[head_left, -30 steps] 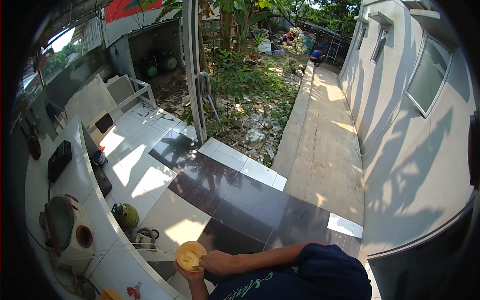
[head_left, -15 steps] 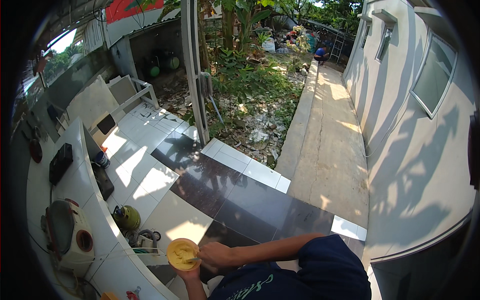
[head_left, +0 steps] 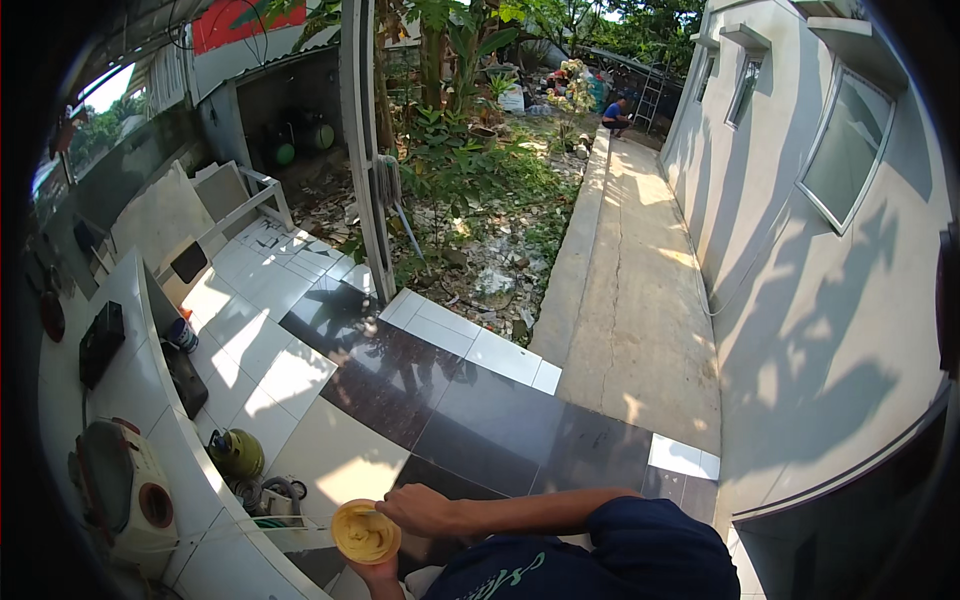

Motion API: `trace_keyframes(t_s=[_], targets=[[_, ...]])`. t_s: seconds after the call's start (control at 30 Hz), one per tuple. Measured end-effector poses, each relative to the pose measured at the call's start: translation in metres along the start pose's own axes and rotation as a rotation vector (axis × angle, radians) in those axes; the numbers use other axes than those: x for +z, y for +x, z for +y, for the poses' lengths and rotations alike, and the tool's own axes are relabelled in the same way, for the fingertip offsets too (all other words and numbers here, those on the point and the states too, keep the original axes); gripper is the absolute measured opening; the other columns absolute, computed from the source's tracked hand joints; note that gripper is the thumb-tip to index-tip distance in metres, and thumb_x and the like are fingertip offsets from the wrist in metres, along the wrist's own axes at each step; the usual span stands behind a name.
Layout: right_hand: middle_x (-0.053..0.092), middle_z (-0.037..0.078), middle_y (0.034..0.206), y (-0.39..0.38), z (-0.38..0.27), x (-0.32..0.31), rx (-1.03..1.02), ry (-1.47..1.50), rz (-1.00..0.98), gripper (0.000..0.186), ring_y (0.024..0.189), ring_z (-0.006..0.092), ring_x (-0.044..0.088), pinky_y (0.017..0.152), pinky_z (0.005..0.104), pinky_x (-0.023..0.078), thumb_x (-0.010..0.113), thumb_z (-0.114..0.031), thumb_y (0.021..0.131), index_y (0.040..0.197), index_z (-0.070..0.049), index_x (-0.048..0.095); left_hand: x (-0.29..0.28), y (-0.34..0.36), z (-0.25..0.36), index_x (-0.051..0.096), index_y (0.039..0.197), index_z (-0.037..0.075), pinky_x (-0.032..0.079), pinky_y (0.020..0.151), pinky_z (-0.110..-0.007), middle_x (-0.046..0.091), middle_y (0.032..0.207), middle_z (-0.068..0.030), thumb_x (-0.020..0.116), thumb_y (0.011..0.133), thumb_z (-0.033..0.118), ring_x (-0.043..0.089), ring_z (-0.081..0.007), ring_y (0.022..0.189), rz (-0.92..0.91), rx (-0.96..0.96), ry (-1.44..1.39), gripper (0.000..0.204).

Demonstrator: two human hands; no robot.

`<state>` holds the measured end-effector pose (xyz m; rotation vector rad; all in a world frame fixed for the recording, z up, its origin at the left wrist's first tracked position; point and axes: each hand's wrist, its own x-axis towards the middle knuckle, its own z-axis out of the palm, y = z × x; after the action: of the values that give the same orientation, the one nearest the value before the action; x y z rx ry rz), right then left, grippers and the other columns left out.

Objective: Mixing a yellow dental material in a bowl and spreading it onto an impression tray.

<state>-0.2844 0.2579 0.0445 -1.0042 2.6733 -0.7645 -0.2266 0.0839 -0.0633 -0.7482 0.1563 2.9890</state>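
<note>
A small orange-yellow bowl [head_left: 335, 536] rests in my left hand [head_left: 378, 573], which is wrapped round its underside at the lower edge of the view. Inside lies a thick, pale yellow paste [head_left: 364, 538] with swirled ridges. My right hand [head_left: 415, 510] is closed at the bowl's upper right rim. Its fingers pinch a thin utensil, mostly hidden now by the hand; only a short pale part shows above the paste, so its exact kind is unclear.
At left, a white tiled counter [head_left: 215, 535] bears a red-and-white appliance [head_left: 130, 490] and a black box [head_left: 102, 345]. Below it stands a green gas cylinder [head_left: 237, 453]. A post [head_left: 366, 180] borders the garden; a person [head_left: 617, 116] crouches at the path's far end.
My right hand has moved up and left to the bowl's upper rim, and the utensil shows less. The paste's swirl has changed shape. The view has shifted slightly.
</note>
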Motion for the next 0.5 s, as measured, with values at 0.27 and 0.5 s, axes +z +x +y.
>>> trace_keyframes(t_s=[0.27,0.5], targets=[[0.067,0.021,0.075,-0.012,0.004,-0.033,0.044,0.037,-0.205,0.014,0.073,0.0384,0.068,0.066,0.0453,0.055,0.060,-0.012,0.079,0.083,-0.002,0.068,-0.028,0.014,-0.011,0.053,0.133,0.010,0.040,0.105,-0.051,0.056,0.132,-0.0131,0.040,0.096,0.047,0.052,-0.0310,0.124,-0.145,-0.058,0.064,0.053],[0.066,0.018,0.083,0.006,0.002,-0.048,-0.064,-0.083,0.010,0.012,0.075,0.0378,0.068,0.063,0.0459,0.054,0.058,-0.008,0.079,0.087,0.000,0.065,0.004,-0.004,0.002,0.053,0.132,0.007,0.042,0.105,-0.051,0.057,0.132,-0.0132,0.044,0.097,0.042,0.053,-0.0320,0.123,-0.145,-0.089,0.029,0.051]])
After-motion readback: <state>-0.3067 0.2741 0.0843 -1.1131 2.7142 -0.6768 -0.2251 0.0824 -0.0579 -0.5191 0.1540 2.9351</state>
